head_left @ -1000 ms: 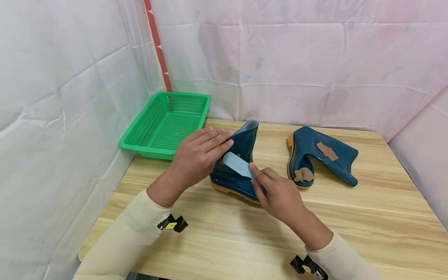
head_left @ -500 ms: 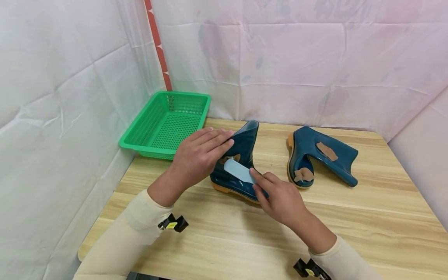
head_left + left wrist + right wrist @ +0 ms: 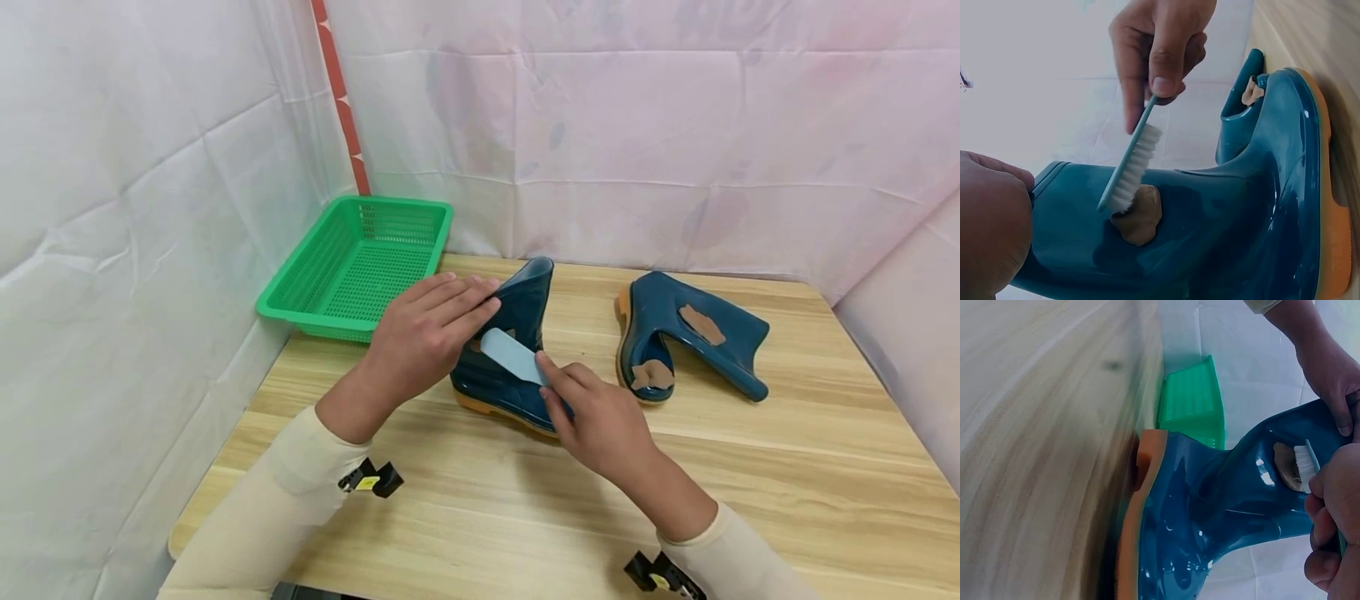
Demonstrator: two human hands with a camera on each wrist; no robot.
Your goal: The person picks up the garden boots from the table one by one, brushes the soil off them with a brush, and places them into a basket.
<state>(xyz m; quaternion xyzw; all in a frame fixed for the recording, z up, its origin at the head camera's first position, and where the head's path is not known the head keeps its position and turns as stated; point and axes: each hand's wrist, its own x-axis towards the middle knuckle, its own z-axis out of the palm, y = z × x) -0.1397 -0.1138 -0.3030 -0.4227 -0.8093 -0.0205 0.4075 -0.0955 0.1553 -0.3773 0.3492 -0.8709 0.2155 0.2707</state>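
- A light blue brush (image 3: 513,357) is gripped by the right hand (image 3: 600,417); its handle is pinched between thumb and curled fingers.
- The near boot (image 3: 491,383), dark teal with an orange sole, is held at the upper edge of its shaft by the left hand (image 3: 423,329), the thumb being laid on the outer side.
- The near boot is placed in front of the person, sole down over the wooden table (image 3: 480,517), toe pointed toward the right hand; whether the whole sole is rested flat cannot be told.
- The brush's white bristles (image 3: 1138,165) are turned toward the shaft and touched to a brown patch (image 3: 1140,219) on it.
- The second boot (image 3: 667,300) is laid on its side on the table to the right, well apart from the near boot; one brown patch is seen on its shaft and another on its toe.
- A green basket (image 3: 375,258) with perforated walls is set at the table's back left corner, beyond the left hand.
- Both forearms are covered by cream sleeves (image 3: 262,500), and a small black device (image 3: 371,479) is seen by each wrist.
- The table is enclosed by pale sheets (image 3: 622,125), marked at the left by a red strip (image 3: 341,100).
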